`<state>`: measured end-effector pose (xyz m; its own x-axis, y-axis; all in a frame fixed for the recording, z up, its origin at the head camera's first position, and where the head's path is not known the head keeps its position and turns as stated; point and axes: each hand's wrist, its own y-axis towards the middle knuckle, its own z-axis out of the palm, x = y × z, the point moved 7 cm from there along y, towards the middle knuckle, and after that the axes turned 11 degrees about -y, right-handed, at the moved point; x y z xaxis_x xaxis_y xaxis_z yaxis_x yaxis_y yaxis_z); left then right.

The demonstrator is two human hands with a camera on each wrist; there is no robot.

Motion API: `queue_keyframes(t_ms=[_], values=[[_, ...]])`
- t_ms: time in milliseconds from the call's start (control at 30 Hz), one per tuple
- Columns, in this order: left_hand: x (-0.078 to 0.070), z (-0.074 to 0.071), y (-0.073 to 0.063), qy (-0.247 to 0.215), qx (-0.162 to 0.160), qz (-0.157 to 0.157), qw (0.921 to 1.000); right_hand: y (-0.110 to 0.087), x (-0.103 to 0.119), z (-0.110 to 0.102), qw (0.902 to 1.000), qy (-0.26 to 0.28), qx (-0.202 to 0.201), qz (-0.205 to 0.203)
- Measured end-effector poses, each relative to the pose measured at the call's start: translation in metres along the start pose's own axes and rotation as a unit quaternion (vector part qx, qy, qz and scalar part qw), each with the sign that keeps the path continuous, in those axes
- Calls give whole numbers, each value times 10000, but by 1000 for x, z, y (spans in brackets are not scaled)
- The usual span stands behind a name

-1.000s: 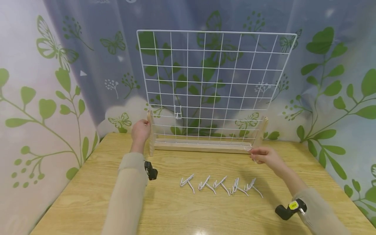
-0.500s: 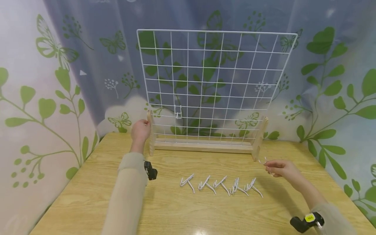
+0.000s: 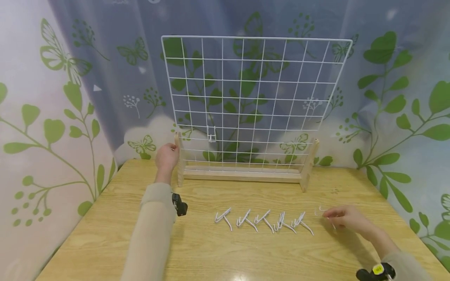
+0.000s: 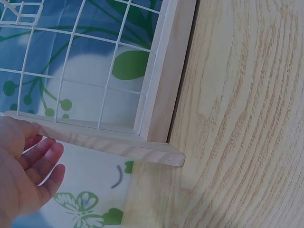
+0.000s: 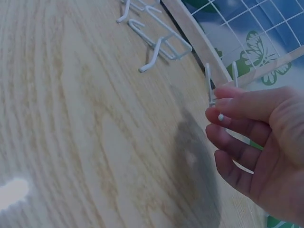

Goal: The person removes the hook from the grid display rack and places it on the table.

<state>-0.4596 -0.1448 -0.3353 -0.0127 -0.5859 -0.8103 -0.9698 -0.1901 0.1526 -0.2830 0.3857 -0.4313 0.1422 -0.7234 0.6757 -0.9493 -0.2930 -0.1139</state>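
My left hand [image 3: 166,158] grips the left wooden post [image 4: 114,142] of a stand, with the thumb side against its edge and the other fingers loosely bent below. The stand bears an upright white wire grid panel [image 3: 256,38]. One white wire hook [image 3: 211,138] hangs on the lower left of the grid. Over the table's right side, my right hand [image 3: 346,218] pinches another white wire hook [image 5: 209,83] between thumb and forefinger. Its two prongs point up past the fingertips in the right wrist view, while the fingers cover its middle.
Several more white hooks [image 3: 263,218] lie in a row on the wooden table [image 3: 211,253], in front of the stand's crossbar [image 3: 242,176]. A patterned curtain [image 3: 116,97] hangs close behind the grid. The right post [image 3: 308,168] stands between the grid and my right side.
My right hand has drawn away from the foot of the right post, toward the front and right, carrying the hook. My left hand has stayed on the left post.
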Motion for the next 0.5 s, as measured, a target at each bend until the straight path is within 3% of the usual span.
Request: queue_keyframes(t_ms=[167, 500], values=[[2, 0, 1, -62, -11, -32, 10000, 0, -3, 7, 9991, -326, -8, -279], [3, 1, 2, -20, 6, 36, 10000, 0, -6, 14, 9995, -83, 181, -232]])
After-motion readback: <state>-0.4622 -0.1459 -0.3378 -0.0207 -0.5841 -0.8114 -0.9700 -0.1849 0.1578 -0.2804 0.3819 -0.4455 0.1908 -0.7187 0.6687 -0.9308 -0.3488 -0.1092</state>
